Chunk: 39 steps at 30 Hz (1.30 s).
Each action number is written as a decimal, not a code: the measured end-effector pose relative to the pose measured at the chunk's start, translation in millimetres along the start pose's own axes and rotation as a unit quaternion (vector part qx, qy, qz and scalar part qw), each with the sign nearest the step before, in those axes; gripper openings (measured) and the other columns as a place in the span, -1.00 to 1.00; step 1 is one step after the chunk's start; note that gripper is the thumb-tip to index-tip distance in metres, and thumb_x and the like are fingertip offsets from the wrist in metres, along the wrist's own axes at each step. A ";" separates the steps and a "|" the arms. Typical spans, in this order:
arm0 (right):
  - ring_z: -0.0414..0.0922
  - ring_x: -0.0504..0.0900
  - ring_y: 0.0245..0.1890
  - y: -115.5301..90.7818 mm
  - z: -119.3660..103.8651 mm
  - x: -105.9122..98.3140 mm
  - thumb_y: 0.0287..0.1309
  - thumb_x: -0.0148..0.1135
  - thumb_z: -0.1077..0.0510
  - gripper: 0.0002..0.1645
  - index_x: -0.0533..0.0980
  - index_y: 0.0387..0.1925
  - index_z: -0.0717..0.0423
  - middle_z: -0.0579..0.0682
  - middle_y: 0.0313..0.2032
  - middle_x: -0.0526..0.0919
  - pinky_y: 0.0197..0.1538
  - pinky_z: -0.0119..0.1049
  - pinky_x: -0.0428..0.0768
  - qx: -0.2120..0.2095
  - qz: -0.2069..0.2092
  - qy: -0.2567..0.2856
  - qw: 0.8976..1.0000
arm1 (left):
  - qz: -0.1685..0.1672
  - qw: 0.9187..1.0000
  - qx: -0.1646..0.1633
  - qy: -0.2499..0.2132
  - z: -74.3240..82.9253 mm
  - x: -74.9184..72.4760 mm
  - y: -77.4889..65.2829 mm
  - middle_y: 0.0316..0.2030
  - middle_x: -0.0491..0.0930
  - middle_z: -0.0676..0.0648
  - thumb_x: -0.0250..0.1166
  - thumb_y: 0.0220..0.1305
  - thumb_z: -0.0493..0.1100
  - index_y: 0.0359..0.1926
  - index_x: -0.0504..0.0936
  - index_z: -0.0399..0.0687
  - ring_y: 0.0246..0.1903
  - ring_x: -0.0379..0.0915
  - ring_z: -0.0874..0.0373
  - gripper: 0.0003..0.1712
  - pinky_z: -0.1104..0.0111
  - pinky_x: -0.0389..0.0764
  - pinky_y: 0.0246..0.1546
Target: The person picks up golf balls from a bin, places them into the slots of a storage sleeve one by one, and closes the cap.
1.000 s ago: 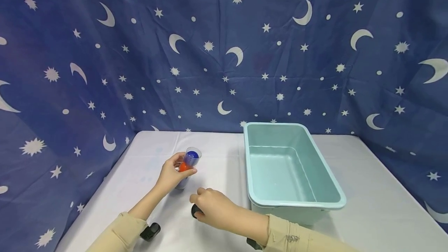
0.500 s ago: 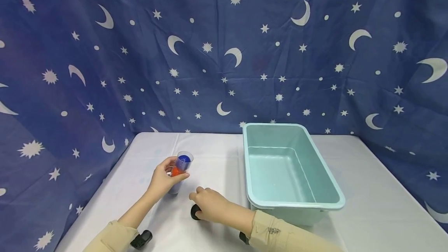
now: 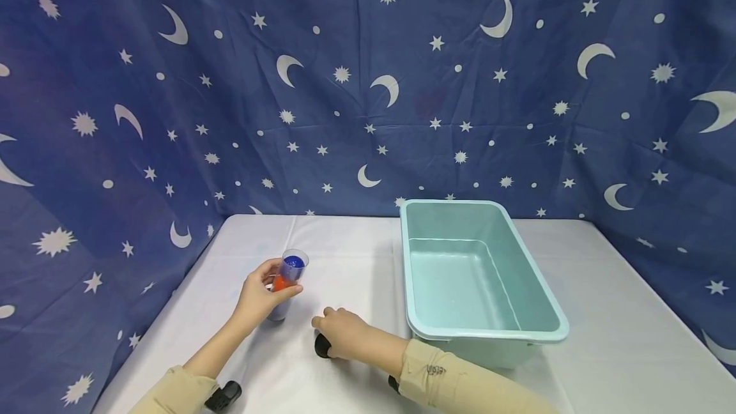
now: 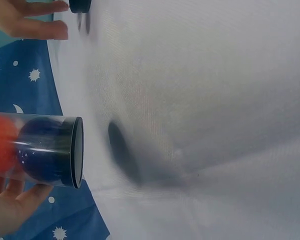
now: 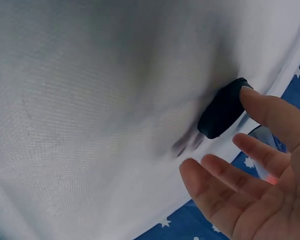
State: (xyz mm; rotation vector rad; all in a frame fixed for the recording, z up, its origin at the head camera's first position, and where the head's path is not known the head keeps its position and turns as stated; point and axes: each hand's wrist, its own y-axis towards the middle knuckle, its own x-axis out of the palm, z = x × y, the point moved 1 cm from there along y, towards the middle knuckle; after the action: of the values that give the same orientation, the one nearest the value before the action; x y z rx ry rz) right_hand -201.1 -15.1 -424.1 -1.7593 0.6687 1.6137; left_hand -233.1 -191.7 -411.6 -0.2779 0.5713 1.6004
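My left hand (image 3: pixel 255 294) holds a clear plastic tube (image 3: pixel 298 253) upright over the left part of the white table, fingers and thumb around its middle. Inside the tube are an orange ball (image 3: pixel 280 282) and a blue ball (image 3: pixel 294 262) near its uncovered top. In the left wrist view, another blue ball (image 4: pixel 42 150) sits against the tube's black base (image 4: pixel 77 152). To the right, my right hand (image 3: pixel 352 336) pinches a round black lid (image 5: pixel 223 109). Its thumb lies on the lid's edge, while the other visible fingers are spread.
A pale teal plastic bin (image 3: pixel 411 286) stands on the table right of both hands, with nothing seen inside. A dark blue curtain (image 3: pixel 345 114) with moons and stars hangs behind and beside the white table (image 3: pixel 351 254).
My left hand has moved left and slightly nearer with the tube, away from the lid. My right hand and the lid have stayed almost in place.
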 end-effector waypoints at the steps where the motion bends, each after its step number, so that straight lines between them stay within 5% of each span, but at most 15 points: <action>1: -0.19 0.61 -0.31 0.6 -0.6 0.8 -0.14 0.50 0.06 -0.42 0.53 0.01 -0.06 -0.06 -0.19 0.62 -0.26 -0.48 0.55 -0.001 -0.003 -0.003 1.000 | -0.001 1.000 -0.001 0.000 0.2 0.0 -0.3 -0.07 0.60 -0.26 0.49 -0.05 -0.18 0.10 0.47 -0.20 -0.06 0.53 -0.12 -0.35 0.15 0.55 -0.03; 13: -0.27 0.59 -0.34 -2.7 -7.8 5.0 -0.09 0.46 0.03 -0.57 0.59 -0.09 -0.17 -0.16 -0.24 0.63 -0.29 -0.56 0.53 -0.060 0.001 -0.084 0.995 | -0.002 1.000 0.004 -0.002 0.8 1.9 -3.5 -0.13 0.61 -0.22 0.51 -0.08 -0.19 0.06 0.49 -0.21 -0.09 0.54 -0.07 -0.37 0.20 0.54 -0.05; 21: -0.28 0.57 -0.37 -3.6 -3.9 1.4 -0.08 0.46 0.01 -0.60 0.59 -0.12 -0.16 -0.14 -0.28 0.60 -0.28 -0.55 0.53 -0.060 0.008 -0.062 0.996 | 0.003 1.000 0.007 0.000 0.7 0.7 -5.0 -0.11 0.61 -0.25 0.51 -0.08 -0.19 0.05 0.49 -0.23 -0.06 0.53 -0.12 -0.36 0.06 0.53 0.01; 39: -0.33 0.53 -0.41 -26.8 -0.3 -17.7 -0.04 0.43 -0.01 -0.65 0.58 -0.16 -0.13 -0.15 -0.33 0.57 -0.29 -0.55 0.50 -0.091 0.018 -0.047 0.995 | -0.013 1.000 0.009 -0.007 9.0 1.1 -7.9 -0.11 0.60 -0.22 0.50 -0.06 -0.17 0.06 0.48 -0.22 -0.07 0.54 -0.08 -0.37 0.19 0.55 -0.06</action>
State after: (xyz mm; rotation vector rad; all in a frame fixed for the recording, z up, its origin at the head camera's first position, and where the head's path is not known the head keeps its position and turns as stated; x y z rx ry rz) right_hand -183.0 1.3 -403.2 -1.7952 0.5258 1.8183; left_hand -224.0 -186.0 -406.1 -0.2597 0.5700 1.5693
